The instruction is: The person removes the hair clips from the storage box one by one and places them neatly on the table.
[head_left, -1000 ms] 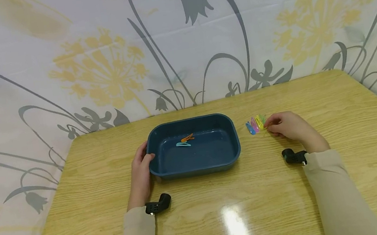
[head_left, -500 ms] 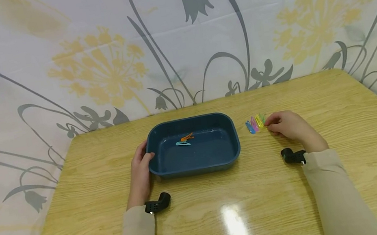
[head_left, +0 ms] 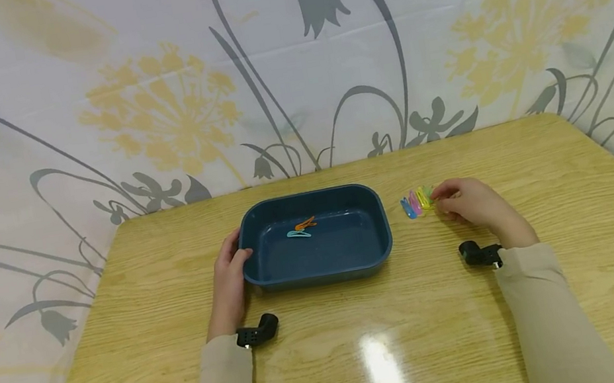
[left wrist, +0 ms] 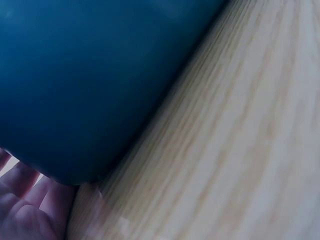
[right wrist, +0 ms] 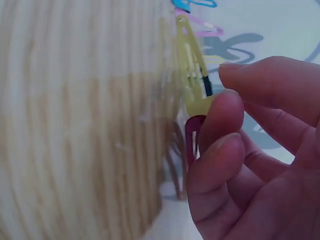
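My left hand [head_left: 230, 270] grips the left end of a dark blue rectangular basin [head_left: 320, 277], thumb over the rim and fingers along the outside. Inside lie an orange hair clip [head_left: 305, 224] and a light blue hair clip [head_left: 298, 235]. To the basin's right is a short row of hair clips: blue [head_left: 409, 208], pink [head_left: 415, 202], yellow [head_left: 422, 198] and green [head_left: 429, 191]. My right hand [head_left: 471, 202] is at the row's right end, its fingertips parted. In the right wrist view, these fingertips overlap a yellow clip [right wrist: 192, 75] and partly hide a dark red clip [right wrist: 191, 140].
The wooden table [head_left: 334, 361] ends against a flower-patterned cloth [head_left: 288, 74] behind it. Black wrist cameras sit on the left wrist [head_left: 258, 332] and the right wrist [head_left: 480, 254].
My right index fingertip and thumb, close together at the clips before, now stand slightly apart. The left hand, the basin and the clips inside it keep their places.
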Action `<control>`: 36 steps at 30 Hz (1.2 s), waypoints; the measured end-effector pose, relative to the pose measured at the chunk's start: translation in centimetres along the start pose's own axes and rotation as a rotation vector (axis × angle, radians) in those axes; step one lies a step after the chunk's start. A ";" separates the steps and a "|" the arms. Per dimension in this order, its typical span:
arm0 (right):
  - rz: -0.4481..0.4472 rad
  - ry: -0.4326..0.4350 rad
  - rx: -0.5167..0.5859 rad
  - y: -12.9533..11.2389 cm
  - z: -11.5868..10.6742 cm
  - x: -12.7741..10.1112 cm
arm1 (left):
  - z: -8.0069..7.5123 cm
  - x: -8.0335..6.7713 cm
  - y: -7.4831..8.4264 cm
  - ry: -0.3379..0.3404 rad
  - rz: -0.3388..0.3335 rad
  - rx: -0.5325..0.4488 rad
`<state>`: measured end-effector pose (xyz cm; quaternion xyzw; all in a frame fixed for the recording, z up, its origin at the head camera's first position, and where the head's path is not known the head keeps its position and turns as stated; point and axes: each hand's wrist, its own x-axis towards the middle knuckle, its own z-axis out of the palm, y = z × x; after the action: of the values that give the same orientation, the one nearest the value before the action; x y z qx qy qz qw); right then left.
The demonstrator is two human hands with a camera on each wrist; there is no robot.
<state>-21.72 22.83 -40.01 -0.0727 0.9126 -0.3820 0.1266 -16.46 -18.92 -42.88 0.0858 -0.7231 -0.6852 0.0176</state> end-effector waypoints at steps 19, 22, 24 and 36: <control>-0.045 -0.005 0.083 -1.8 -0.3 -0.4 | 0.0 0.1 -0.2 0.001 0.000 0.002; -0.062 -0.016 0.080 -2.1 -0.2 -0.4 | 0.0 0.1 -0.2 -0.002 -0.009 0.001; -0.069 -0.023 0.072 -2.3 -0.1 -0.4 | 0.0 0.0 -0.2 -0.004 -0.014 -0.001; -0.124 -0.034 0.045 -3.5 0.4 0.0 | -0.1 0.0 0.2 -0.012 -0.010 -0.010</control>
<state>-21.43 20.11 -37.78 -0.1326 0.8952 -0.4082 0.1198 -16.47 -18.96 -42.66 0.0852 -0.7192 -0.6895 0.0101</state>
